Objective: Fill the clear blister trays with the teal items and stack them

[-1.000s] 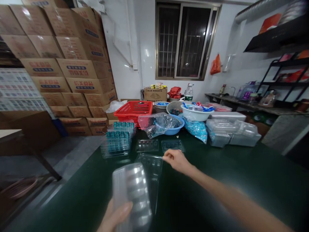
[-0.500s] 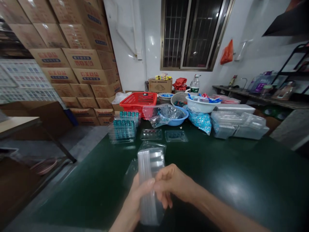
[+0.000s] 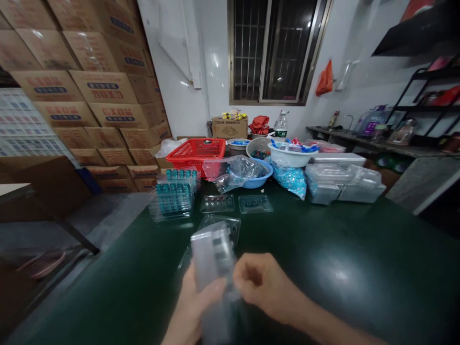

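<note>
Low in the view, both my hands hold a stack of clear plastic blister trays [image 3: 212,258] above the dark green table [image 3: 359,268]. My left hand [image 3: 190,306] grips the stack from below, thumb on its front. My right hand [image 3: 264,287] is curled and pinches the stack's right edge. The stack is blurred by motion. One clear tray [image 3: 221,224] lies flat on the table just beyond it. Two more trays [image 3: 218,203] [image 3: 255,204] lie side by side further back.
A pile of filled trays with teal pieces [image 3: 174,196] stands at the left. Behind are a red basket [image 3: 197,152], a blue bowl with a plastic bag [image 3: 247,175], a white bowl [image 3: 290,158] and bagged clear trays [image 3: 343,184]. Cardboard boxes [image 3: 93,91] fill the left wall.
My right hand came back from the trays on the table and closed on the stack that my left hand holds. The stack has tilted and shifted slightly left.
</note>
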Available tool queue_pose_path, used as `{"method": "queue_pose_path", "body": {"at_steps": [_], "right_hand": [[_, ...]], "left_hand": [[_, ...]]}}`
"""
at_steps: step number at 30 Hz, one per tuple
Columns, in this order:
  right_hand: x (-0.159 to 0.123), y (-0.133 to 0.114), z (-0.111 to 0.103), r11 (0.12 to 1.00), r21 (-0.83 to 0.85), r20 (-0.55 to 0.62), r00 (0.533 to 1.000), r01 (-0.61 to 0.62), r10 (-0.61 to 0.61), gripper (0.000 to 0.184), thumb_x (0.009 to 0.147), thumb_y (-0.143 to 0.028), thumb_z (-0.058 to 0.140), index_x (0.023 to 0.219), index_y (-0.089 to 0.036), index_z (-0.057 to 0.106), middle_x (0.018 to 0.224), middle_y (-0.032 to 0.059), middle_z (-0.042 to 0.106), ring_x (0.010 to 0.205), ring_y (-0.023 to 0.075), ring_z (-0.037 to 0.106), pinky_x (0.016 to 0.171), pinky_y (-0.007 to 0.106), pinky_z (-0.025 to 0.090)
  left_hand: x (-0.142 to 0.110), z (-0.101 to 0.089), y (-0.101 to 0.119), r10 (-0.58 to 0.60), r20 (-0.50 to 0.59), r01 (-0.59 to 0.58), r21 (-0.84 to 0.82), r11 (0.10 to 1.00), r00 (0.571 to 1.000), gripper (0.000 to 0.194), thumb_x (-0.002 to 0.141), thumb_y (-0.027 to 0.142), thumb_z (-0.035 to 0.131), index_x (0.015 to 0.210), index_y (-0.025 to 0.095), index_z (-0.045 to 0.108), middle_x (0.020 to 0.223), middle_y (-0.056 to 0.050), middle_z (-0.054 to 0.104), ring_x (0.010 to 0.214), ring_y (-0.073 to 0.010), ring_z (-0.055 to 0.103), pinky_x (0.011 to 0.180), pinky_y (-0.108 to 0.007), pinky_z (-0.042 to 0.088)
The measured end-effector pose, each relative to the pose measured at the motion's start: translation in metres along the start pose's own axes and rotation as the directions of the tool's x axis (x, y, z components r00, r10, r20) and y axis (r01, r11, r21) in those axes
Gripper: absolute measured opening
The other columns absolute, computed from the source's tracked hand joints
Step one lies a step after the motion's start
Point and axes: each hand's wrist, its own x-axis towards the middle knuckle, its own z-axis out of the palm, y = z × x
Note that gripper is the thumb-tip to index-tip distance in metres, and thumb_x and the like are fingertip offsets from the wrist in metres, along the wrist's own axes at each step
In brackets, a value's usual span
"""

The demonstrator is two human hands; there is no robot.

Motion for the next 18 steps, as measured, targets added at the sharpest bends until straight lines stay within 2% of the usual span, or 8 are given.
{"method": "queue_pose_path", "body": {"at_steps": [3, 5, 6, 8, 10, 11, 13, 18], "right_hand": [[-0.008, -0.009, -0.043, 0.956, -0.291, -0.198, 0.976, 0.030, -0.091, 0.007, 0.075, -0.014, 0.047, 0.068, -0.015, 0.049, 0.059, -0.0044, 0.045, 0.052, 0.0056, 0.041, 0.047, 0.016, 0.031], [-0.013, -0.004, -0.074, 0.837, -0.547, -0.246, 0.956, 0.002, -0.163, 0.009, 0.078, -0.015, 0.044, 0.069, -0.016, 0.047, 0.058, -0.0041, 0.045, 0.052, 0.0066, 0.041, 0.047, 0.017, 0.029], [-0.015, 0.002, -0.086, 0.734, -0.679, -0.225, 0.955, -0.011, -0.194, 0.010, 0.078, -0.014, 0.043, 0.069, -0.016, 0.046, 0.059, -0.0037, 0.046, 0.052, 0.0073, 0.041, 0.048, 0.018, 0.029], [-0.018, 0.024, -0.102, 0.448, -0.894, -0.117, 0.975, -0.021, -0.188, 0.012, 0.078, -0.012, 0.041, 0.069, -0.016, 0.047, 0.061, -0.0019, 0.049, 0.053, 0.0092, 0.044, 0.051, 0.021, 0.029], [-0.016, 0.050, -0.109, 0.174, -0.984, 0.011, 0.995, 0.027, -0.095, 0.015, 0.078, -0.008, 0.039, 0.073, -0.016, 0.050, 0.066, 0.0010, 0.054, 0.056, 0.0116, 0.049, 0.052, 0.023, 0.029], [-0.014, 0.063, -0.110, 0.091, -0.994, 0.058, 0.998, 0.061, -0.037, 0.017, 0.077, -0.006, 0.038, 0.076, -0.015, 0.052, 0.069, 0.0027, 0.057, 0.058, 0.0127, 0.051, 0.052, 0.023, 0.029], [-0.004, 0.086, -0.111, 0.027, -0.992, 0.120, 0.992, 0.119, 0.041, 0.020, 0.073, -0.001, 0.041, 0.080, -0.015, 0.054, 0.075, 0.0052, 0.060, 0.061, 0.0142, 0.054, 0.051, 0.023, 0.029], [0.034, 0.101, -0.114, 0.069, -0.986, 0.157, 0.986, 0.152, 0.059, 0.020, 0.070, 0.001, 0.047, 0.081, -0.013, 0.057, 0.078, 0.0075, 0.061, 0.069, 0.0163, 0.057, 0.054, 0.022, 0.033]], "left_hand": [[0.007, -0.028, 0.002, -0.174, -0.229, 0.147, -0.129, 0.981, 0.958, 0.059, 0.053, 0.025, 0.071, 0.107, 0.016, 0.048, 0.067, -0.003, 0.067, 0.061, -0.0237, 0.063, 0.053, -0.032, 0.052], [0.010, -0.046, 0.007, -0.162, -0.321, 0.130, -0.120, 0.984, 0.933, 0.066, 0.051, 0.025, 0.073, 0.111, 0.017, 0.047, 0.068, -0.002, 0.068, 0.063, -0.0248, 0.064, 0.052, -0.032, 0.052], [0.009, -0.052, 0.010, -0.136, -0.339, 0.111, -0.093, 0.989, 0.931, 0.068, 0.050, 0.025, 0.074, 0.112, 0.017, 0.048, 0.068, -0.002, 0.068, 0.062, -0.0248, 0.064, 0.051, -0.031, 0.052], [0.007, -0.059, 0.015, -0.083, -0.348, 0.076, -0.033, 0.997, 0.934, 0.071, 0.048, 0.026, 0.075, 0.114, 0.017, 0.049, 0.064, -0.002, 0.068, 0.054, -0.0232, 0.062, 0.051, -0.031, 0.052], [0.002, -0.060, 0.018, -0.031, -0.344, 0.038, 0.013, 0.999, 0.938, 0.073, 0.047, 0.027, 0.075, 0.115, 0.017, 0.049, 0.062, -0.001, 0.068, 0.051, -0.0220, 0.061, 0.053, -0.031, 0.052], [0.000, -0.059, 0.018, -0.004, -0.342, 0.017, 0.034, 0.999, 0.940, 0.074, 0.047, 0.028, 0.075, 0.115, 0.017, 0.049, 0.062, -0.001, 0.068, 0.051, -0.0218, 0.061, 0.054, -0.031, 0.052], [-0.005, -0.054, 0.016, 0.029, -0.326, -0.008, 0.066, 0.998, 0.945, 0.075, 0.048, 0.029, 0.075, 0.117, 0.018, 0.048, 0.067, -0.001, 0.069, 0.057, -0.0229, 0.062, 0.054, -0.029, 0.051], [-0.013, -0.041, 0.011, 0.014, -0.232, 0.002, 0.071, 0.997, 0.973, 0.073, 0.050, 0.030, 0.074, 0.117, 0.018, 0.048, 0.069, -0.003, 0.068, 0.060, -0.0240, 0.062, 0.054, -0.029, 0.049]]}}
